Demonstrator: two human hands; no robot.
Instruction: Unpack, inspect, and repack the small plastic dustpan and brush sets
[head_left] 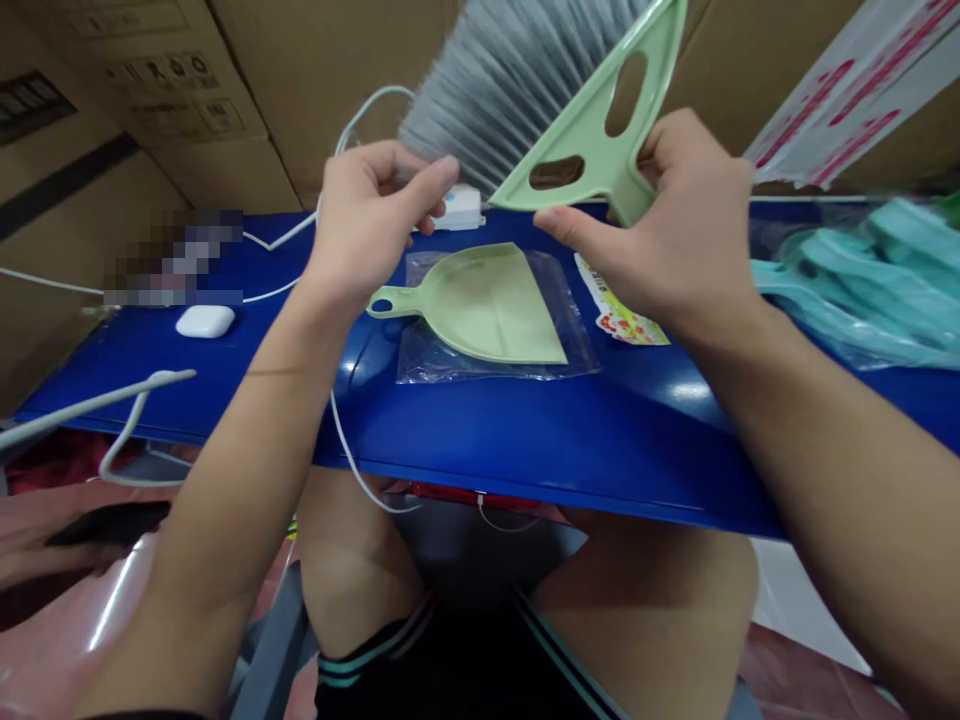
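**Grip notes: right hand (667, 225) closed on green hand broom (592, 125)**

Right hand wraps the broom's pale green plastic back, fingers (679, 150) curled behind it, thumb (570, 228) lying across the front near the lower corner. Broom held up above the worktop, tilted, grey bristles (510, 90) pointing up and left. Left hand (367, 225) raised beside the bristles, fingers half curled; whether it has hold of anything, cannot tell. White plastic block (459, 208) with a cable just below that hand. Matching green dustpan (480, 305) lies flat on a clear plastic bag (420, 350) on the blue worktop (480, 430), handle pointing left. Printed card (619, 315) just right of the bag. White earbud case (205, 321) at left; white cable (352, 440) trails over the front edge. Teal items (862, 280) at right; cardboard cartons (187, 110) behind.
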